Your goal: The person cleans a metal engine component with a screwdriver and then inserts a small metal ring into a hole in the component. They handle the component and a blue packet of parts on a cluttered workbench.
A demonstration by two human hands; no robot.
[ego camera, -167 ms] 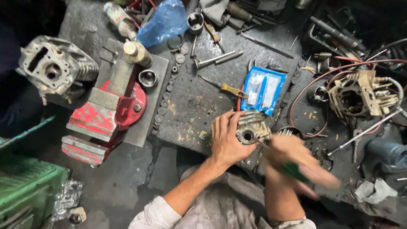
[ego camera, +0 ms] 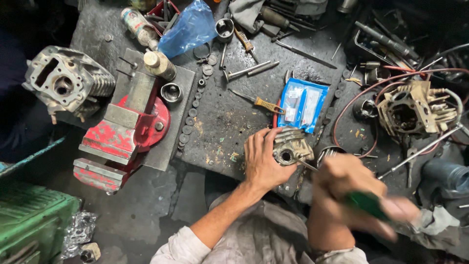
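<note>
Hands work together: the left hand (ego camera: 264, 161) wraps around the small engine part (ego camera: 291, 145) to keep it steady on the worktop (ego camera: 229, 122), while the right hand (ego camera: 354, 193) grips a green-handled tool (ego camera: 367, 204) poking into it.

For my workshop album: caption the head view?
Left hand steadies a small engine part; right hand works a green-handled tool.

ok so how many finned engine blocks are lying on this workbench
3: one engine block at far left beside the red vise, one at right among the red wires, and a smaller one under the left hand. Clutter may hide more.
</note>
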